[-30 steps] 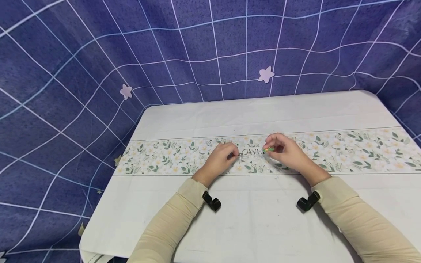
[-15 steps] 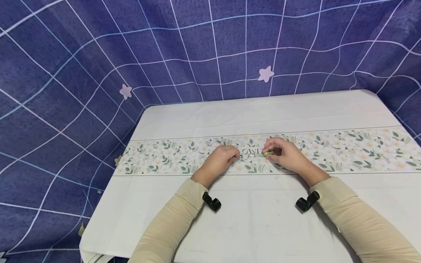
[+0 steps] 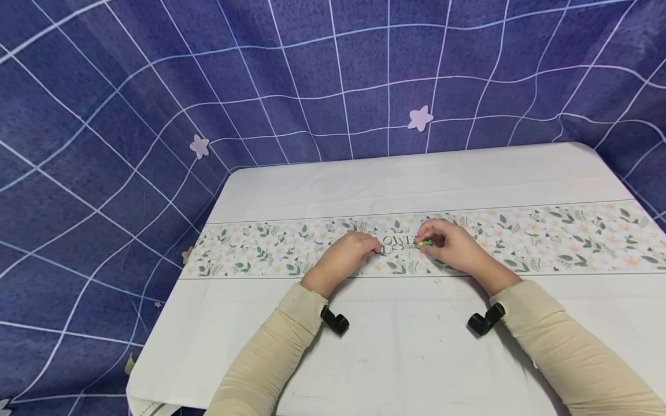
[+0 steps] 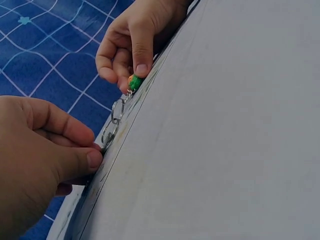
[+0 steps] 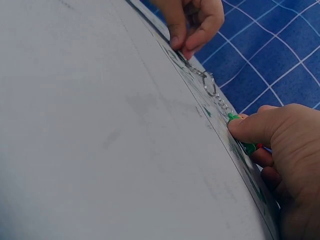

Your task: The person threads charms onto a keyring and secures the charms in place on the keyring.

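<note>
A keychain is stretched between my two hands just above the floral strip. Its small green charm [image 3: 424, 243], with touches of yellow and red, is pinched between the thumb and fingers of my right hand [image 3: 451, 245]. From the charm a short chain [image 5: 222, 103] runs to a metal split ring [image 5: 209, 84]. A second metal ring [image 4: 109, 133] links to that one and reaches the fingertips of my left hand [image 3: 344, 259]. The left thumb and index finger pinch this end; what exactly lies between them is mostly hidden.
A white cloth covers the table [image 3: 395, 346], crossed by a printed band of flowers and leaves [image 3: 270, 248] with lettering [image 3: 398, 240]. Behind and to the left hangs a blue gridded curtain [image 3: 312, 75] with stars. Each wrist wears a black camera mount [image 3: 335, 320].
My right hand has lowered slightly toward me with the green charm. The rings between the hands show more clearly now. My left hand has barely shifted.
</note>
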The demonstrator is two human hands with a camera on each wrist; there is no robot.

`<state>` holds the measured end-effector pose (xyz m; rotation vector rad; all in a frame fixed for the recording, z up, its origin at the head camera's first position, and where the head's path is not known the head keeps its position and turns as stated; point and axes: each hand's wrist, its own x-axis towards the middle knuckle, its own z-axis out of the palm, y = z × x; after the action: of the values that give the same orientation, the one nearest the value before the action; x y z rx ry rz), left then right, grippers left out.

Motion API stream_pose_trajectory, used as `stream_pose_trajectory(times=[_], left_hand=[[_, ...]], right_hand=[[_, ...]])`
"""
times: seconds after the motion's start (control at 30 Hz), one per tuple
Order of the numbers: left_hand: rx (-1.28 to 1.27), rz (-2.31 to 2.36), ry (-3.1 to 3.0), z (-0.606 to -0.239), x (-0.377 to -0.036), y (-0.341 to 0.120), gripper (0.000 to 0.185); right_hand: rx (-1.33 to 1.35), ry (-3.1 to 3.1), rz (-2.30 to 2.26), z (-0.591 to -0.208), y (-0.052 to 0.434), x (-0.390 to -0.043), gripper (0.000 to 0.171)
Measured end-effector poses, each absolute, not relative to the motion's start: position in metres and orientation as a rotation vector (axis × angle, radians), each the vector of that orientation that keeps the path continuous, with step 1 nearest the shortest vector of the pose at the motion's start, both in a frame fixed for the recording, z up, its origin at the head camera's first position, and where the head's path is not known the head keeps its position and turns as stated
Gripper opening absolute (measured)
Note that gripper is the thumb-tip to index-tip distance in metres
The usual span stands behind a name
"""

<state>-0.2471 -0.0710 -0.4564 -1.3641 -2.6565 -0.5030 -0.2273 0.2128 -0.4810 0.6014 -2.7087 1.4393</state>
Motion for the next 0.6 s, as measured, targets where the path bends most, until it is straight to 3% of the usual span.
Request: stream_pose_trajectory(times=[0.47,0.6], left_hand=[[-1.217,-0.577,-2.748,-0.464,-0.247,-0.075,0.012],[-1.135,-0.633,-2.787,-0.462,-0.250,-0.081,0.022]], right_hand=[[0.597,-2.753,1.450,-0.479,0.214,-0.224,0.035],[0.642,-2.802,1.411,-0.469,0.222,-0.223,0.042]])
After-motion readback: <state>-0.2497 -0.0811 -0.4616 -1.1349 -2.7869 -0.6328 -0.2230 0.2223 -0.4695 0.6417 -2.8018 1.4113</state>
